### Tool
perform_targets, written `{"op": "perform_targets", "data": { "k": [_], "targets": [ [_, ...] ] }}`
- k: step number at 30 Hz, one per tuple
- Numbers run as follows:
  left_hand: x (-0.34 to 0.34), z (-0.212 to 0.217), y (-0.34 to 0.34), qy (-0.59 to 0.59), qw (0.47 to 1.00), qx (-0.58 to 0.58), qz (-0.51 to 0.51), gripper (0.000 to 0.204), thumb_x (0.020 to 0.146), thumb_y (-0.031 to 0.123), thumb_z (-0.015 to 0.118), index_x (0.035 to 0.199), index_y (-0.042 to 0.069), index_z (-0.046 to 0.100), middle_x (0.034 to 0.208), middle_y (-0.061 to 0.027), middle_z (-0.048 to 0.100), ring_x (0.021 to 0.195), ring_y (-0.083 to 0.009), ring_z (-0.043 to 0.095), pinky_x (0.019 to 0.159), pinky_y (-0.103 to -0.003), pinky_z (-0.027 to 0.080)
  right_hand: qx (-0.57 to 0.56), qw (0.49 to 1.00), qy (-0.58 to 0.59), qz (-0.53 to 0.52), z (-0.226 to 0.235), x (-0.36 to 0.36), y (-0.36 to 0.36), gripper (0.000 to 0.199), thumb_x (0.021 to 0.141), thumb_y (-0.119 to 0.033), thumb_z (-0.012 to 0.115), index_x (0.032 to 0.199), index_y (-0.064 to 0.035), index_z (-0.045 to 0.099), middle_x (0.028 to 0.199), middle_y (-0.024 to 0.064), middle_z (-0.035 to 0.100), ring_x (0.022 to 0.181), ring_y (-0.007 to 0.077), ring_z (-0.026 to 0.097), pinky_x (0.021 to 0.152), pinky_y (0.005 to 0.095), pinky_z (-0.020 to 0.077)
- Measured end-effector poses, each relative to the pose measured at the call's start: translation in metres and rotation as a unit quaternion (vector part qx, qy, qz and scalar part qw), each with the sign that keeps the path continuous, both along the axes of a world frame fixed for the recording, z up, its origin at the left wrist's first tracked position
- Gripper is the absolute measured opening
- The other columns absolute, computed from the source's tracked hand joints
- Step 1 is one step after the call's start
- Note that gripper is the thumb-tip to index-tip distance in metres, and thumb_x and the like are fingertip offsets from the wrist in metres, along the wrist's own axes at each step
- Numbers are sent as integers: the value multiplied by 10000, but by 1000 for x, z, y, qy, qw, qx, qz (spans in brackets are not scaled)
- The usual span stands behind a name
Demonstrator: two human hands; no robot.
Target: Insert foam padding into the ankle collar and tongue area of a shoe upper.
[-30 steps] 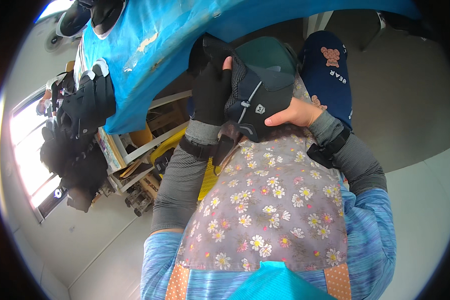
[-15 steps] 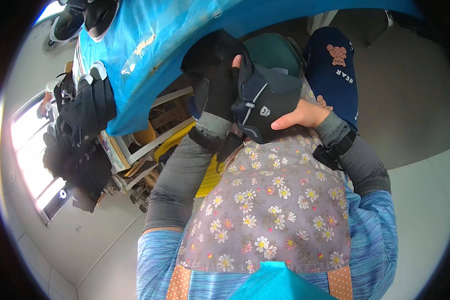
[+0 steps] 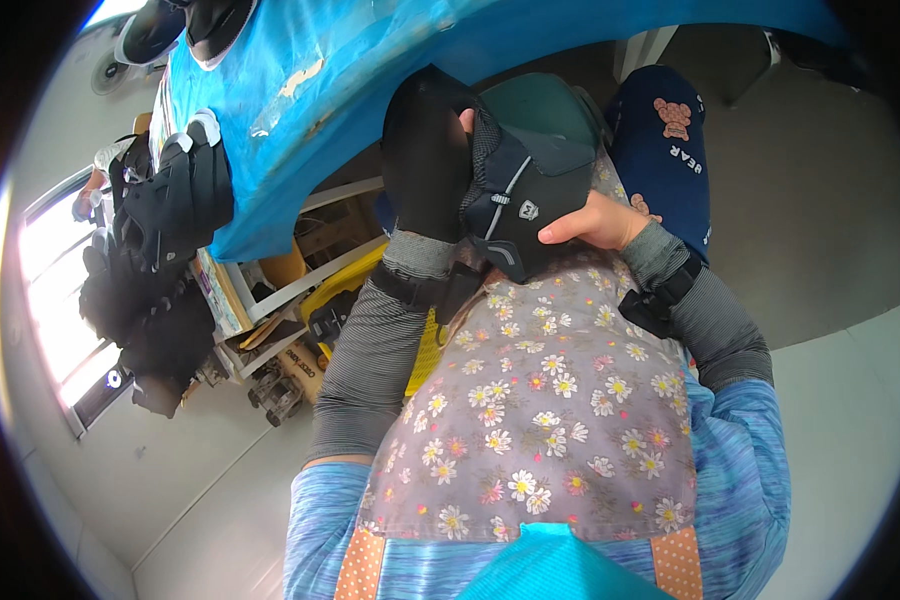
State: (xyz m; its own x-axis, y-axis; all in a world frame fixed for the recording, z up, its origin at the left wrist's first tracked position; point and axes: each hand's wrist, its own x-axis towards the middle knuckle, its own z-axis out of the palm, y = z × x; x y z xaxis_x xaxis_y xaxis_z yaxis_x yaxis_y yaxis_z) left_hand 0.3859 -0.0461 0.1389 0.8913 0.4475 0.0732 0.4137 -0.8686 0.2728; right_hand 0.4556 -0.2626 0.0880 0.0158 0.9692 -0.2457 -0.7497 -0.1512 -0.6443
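Over my lap I hold a black shoe upper (image 3: 545, 185) with a thin light elastic lace, a small toggle and a shield-shaped badge on it. My right hand (image 3: 608, 222) grips its right side, thumb pressed flat on the outer face and fingers out of sight beneath. On the other side, my left hand (image 3: 466, 121) shows only a fingertip at the upper's edge. Smooth black material (image 3: 425, 165) covers the rest of it; I cannot tell whether that is a glove or part of the upper.
A table with a blue cover (image 3: 340, 75) stands ahead; black shoes (image 3: 215, 30) sit at its far left. Similar black uppers (image 3: 175, 200) hang over its left edge. Beneath are a shelf frame (image 3: 345, 265) and a yellow basket (image 3: 425, 350). A green stool (image 3: 540, 105) stands beyond my lap.
The black part around my left hand has turned more upright and looks smoother. The upper has shifted slightly left; both hands keep hold. The view has moved a little.
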Motion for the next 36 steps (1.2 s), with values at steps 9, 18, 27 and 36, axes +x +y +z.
{"op": "perform_targets", "data": {
  "k": [9, 18, 27, 36],
  "targets": [
    [5, -18, 4, 25, 979, -201, 17, 296, 1000, 260, 525, 1152, 15, 595, 978, -167, 681, 826, -194, 648, 717, -328, 498, 15, 999, -14, 25, 13, 6, -2, 578, 764, -136, 744, 1289, -12, 537, 1223, 94, 610, 1110, 201, 568, 984, 321, 447],
    [0, -25, 14, -45, 989, -124, 62, 305, 974, 275, 578, 1040, -16, 643, 865, -139, 676, 787, -156, 622, 680, -308, 479, 19, 996, 74, -45, -11, -7, 5, 639, 821, -248, 700, 1367, -20, 459, 1321, 96, 535, 1220, 205, 486, 1057, 331, 368],
    [-29, 1, 22, -107, 939, -301, 126, 382, 918, 354, 615, 1061, 0, 626, 972, -226, 633, 842, -256, 628, 730, -358, 494, -9, 986, -166, -13, 22, -18, 15, 592, 819, -213, 748, 1329, -37, 504, 1258, 73, 570, 1141, 165, 517, 1001, 312, 410],
    [-66, 59, 25, -172, 666, -696, 207, 273, 927, 281, 602, 1087, 59, 613, 929, -4, 626, 803, -85, 574, 677, -237, 449, -17, 993, -97, -66, -7, -8, 16, 435, 789, -163, 750, 1170, -27, 589, 1057, 23, 624, 975, 141, 564, 885, 286, 459]
  ]
}}
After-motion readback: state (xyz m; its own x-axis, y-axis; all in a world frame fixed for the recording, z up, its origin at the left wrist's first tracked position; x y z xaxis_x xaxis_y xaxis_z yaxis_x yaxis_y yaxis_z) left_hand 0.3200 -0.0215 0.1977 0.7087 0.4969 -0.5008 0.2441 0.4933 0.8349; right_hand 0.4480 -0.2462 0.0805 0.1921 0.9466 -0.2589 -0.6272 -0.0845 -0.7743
